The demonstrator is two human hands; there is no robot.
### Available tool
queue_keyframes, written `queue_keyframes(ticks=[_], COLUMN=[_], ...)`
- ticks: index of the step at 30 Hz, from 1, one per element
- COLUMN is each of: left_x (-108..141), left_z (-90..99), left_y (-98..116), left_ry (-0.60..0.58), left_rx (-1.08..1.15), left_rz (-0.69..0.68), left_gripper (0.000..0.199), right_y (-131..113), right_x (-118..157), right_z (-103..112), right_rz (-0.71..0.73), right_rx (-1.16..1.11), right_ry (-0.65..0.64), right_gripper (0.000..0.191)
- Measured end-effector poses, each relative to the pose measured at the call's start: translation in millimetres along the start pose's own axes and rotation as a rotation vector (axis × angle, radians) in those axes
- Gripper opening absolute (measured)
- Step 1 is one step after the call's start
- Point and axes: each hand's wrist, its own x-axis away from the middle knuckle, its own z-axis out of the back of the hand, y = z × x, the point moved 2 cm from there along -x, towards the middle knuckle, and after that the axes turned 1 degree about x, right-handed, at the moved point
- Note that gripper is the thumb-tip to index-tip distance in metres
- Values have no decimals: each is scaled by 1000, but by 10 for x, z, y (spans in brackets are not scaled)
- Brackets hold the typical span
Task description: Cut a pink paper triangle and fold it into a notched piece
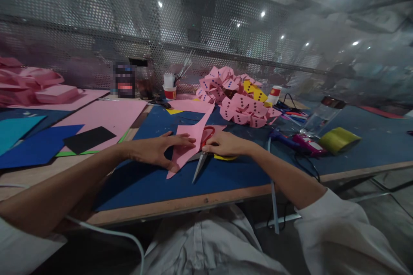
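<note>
— State the right hand
— Right hand (222,144), just right of the frame's centre: fingers curled closed over the red-handled scissors (199,164). Blades parted. The bright one points down and slightly left, towards the lower edge of the frame; the darker one points left, at the paper

— And the left?
— Left hand (151,150), left of centre: fingers spread, thumb well apart from them. Fingertips rest on the pink paper piece (183,157), thumb by its lower corner. I see no pinch

— Location and lie of that piece?
— Middle of the frame, over the blue mat (145,189), between the hands. Its long axis slants from lower left to upper right. From the left fingertips it extends both up and down the frame; from the right hand it lies to the left

— Which hand is nearer?
— The left, which touches it. The right meets it by way of the scissors, whose crossing point sits just beside the paper's right edge. Whether the darker blade is under the paper, I cannot tell from where I stand

— Adjacent items?
— A yellow scrap (226,158) partly beneath the right hand; dotted pink paper forms (243,109) heaped above it; black paper (89,139) at left; a yellow-green tape roll (338,141) at right
</note>
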Motion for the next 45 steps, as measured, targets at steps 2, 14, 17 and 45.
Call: queue_keyframes(ticks=[2,14,17,45], left_x=[-8,-98,-75,32], left_z=[4,-117,-93,-22], left_y=[-18,-26,-3,-108], left_ry=[58,112,115,-44], left_rx=[10,-45,-37,-49], left_rz=[-5,57,63,41], left_gripper=[88,63,70,105], right_y=[18,27,20,76], right_x=[3,25,38,-61], right_z=[-5,5,7,-48], right_rz=[-2,-52,-61,122], right_rx=[6,65,62,30], right_ry=[20,53,55,80], right_gripper=[45,52,51,41])
